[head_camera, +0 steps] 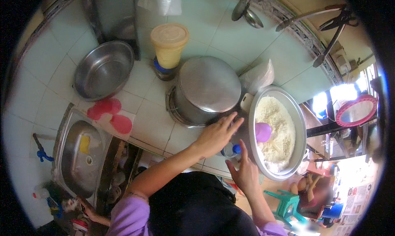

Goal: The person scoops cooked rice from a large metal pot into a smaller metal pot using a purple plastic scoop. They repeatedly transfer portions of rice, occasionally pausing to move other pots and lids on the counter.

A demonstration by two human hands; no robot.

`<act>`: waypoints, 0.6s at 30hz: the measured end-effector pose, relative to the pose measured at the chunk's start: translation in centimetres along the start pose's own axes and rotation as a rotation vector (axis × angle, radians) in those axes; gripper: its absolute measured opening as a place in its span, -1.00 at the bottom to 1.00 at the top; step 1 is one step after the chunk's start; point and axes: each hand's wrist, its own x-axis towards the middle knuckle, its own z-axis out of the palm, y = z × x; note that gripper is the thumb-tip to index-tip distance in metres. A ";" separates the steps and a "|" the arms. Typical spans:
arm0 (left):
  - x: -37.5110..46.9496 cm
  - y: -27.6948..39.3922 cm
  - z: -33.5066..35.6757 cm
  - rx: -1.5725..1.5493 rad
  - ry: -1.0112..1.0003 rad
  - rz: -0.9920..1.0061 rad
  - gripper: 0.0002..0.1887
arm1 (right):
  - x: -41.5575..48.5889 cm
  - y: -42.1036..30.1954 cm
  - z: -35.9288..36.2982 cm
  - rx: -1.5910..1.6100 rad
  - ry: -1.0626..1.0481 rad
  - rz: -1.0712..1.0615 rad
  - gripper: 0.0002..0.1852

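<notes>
My left hand point(217, 135) is held over the counter with its fingers apart, close to the front of a large lidded metal pot point(209, 84). My right hand point(247, 174) is lower, thumb and forefinger spread, holding nothing that I can see. Between the two hands is a clear bottle point(228, 150) with a blue cap point(236, 149). Just right of them, a wide pale basin point(301, 128) holds a crumbly off-white, flour-like heap point(279, 121). A purple cup or scoop point(263, 132) sticks out of the heap on its left side.
A yellow-filled tub point(169, 47) stands behind the pot, beside a steel basin point(105, 71). Pink pieces point(120, 123) lie near the sink point(83, 155). Another person's hand point(89, 210) is at lower left. Ladles point(253, 18) hang above; a green stool point(285, 202) and a person point(311, 189) are at right.
</notes>
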 end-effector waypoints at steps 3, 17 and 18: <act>1.8 -0.7 4.6 0.081 0.072 0.028 -0.18 | 1.2 1.3 3.0 -0.007 0.058 -0.020 -0.34; -7.9 -2.3 -0.9 -0.318 0.251 -0.438 -0.36 | 2.7 0.3 3.1 0.157 -0.080 -0.234 -0.65; -8.9 -2.8 -2.3 -0.280 0.273 -0.498 -0.36 | 3.4 -0.6 3.4 0.145 -0.101 -0.276 -0.65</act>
